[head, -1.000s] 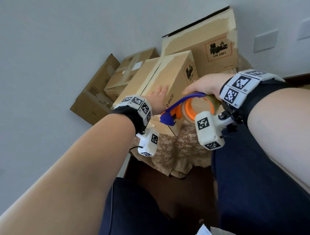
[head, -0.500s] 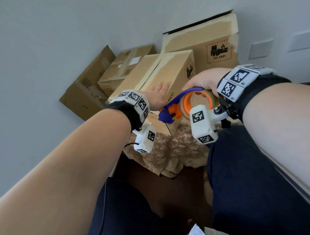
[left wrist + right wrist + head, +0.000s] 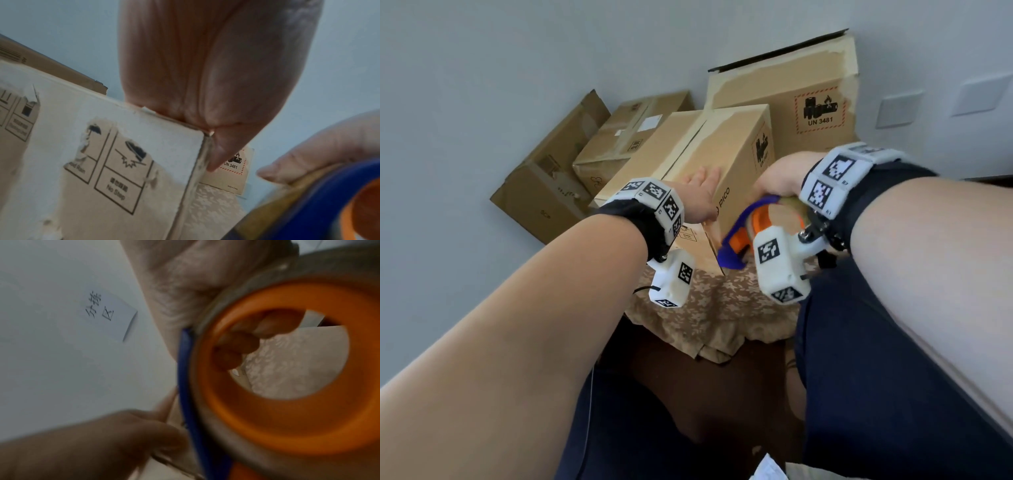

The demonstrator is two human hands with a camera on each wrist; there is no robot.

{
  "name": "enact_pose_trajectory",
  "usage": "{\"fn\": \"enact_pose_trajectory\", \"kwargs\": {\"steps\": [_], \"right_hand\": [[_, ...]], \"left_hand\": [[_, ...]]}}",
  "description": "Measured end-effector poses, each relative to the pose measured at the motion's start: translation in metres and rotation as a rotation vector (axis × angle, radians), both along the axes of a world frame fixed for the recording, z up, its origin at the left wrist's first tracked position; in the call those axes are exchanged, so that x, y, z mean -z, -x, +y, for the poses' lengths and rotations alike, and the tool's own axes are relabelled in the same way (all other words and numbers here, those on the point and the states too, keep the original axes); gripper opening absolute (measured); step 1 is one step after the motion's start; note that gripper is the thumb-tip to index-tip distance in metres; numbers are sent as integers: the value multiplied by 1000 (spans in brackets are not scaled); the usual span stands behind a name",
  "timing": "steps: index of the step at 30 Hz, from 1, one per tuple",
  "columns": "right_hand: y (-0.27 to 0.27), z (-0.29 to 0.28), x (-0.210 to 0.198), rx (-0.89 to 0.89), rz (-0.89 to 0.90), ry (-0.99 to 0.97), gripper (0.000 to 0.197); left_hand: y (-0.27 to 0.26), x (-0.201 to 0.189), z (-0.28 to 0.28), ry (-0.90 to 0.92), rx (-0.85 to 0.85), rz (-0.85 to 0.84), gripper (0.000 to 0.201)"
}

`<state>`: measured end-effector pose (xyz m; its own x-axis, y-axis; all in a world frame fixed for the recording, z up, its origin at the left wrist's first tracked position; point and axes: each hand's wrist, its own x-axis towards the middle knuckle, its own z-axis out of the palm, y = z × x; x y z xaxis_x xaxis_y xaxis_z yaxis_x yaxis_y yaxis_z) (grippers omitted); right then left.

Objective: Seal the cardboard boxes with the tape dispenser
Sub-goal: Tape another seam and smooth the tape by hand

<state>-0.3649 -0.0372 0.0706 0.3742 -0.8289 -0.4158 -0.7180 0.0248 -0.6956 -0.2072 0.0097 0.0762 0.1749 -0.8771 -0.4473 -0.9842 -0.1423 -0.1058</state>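
A brown cardboard box marked PICO (image 3: pixel 726 161) lies on a patterned cloth in front of me, its top seam running away from me. My left hand (image 3: pixel 700 192) lies flat on the box's top near edge, fingers straight, and the left wrist view shows the palm (image 3: pixel 205 73) pressed over the box's corner (image 3: pixel 144 146). My right hand (image 3: pixel 780 178) grips a blue and orange tape dispenser (image 3: pixel 753 229) beside the box's near right corner. In the right wrist view its fingers (image 3: pixel 246 340) curl through the orange ring (image 3: pixel 287 402) of the tape dispenser.
A taller box with a UN 3481 label (image 3: pixel 815 102) stands behind, against the grey wall. Two more boxes (image 3: pixel 626 137) (image 3: pixel 544 192) lie at the left. The patterned cloth (image 3: pixel 709 308) covers a low surface. My legs in dark trousers (image 3: pixel 876 377) are below.
The right hand has brought the dispenser a little lower beside the box's near corner. The left hand has stayed flat on the box top.
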Motion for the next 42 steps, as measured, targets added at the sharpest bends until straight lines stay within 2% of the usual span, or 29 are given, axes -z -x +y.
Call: {"fn": "enact_pose_trajectory", "kwargs": {"steps": [1,6,12,16,20,23,27,29,32,35,39,42], "right_hand": [[0,9,3,-5,31,40,21],[2,10,21,11,22,91,26],[15,0,2,214,-44,227,21],[19,8,-19,221,127,302,27],[19,16,-34,347,26,456,34],[13,17,-43,362,-5,623,38],[-6,17,-50,203,12,812,24],[-19,13,-45,91,-6,895,25],[-37,7,-35,1,13,1009,28],[-49,-6,-21,-60,51,915,26],[-64,-20,-16,-102,164,795,21],[-70,-18,-20,-89,252,919,30]], "left_hand": [[0,0,-1,7,6,36,95],[-2,1,-1,31,2,31,96],[6,1,2,114,6,55,106],[7,3,2,151,50,12,123],[-13,-5,2,73,137,100,138],[-29,-15,10,6,177,158,133],[-45,-15,18,-21,220,132,132],[-50,-11,21,72,261,81,124],[-59,-3,24,290,277,59,95],[-68,4,28,401,256,115,75],[-71,5,32,431,275,121,69],[-72,4,31,410,269,102,69]]}}
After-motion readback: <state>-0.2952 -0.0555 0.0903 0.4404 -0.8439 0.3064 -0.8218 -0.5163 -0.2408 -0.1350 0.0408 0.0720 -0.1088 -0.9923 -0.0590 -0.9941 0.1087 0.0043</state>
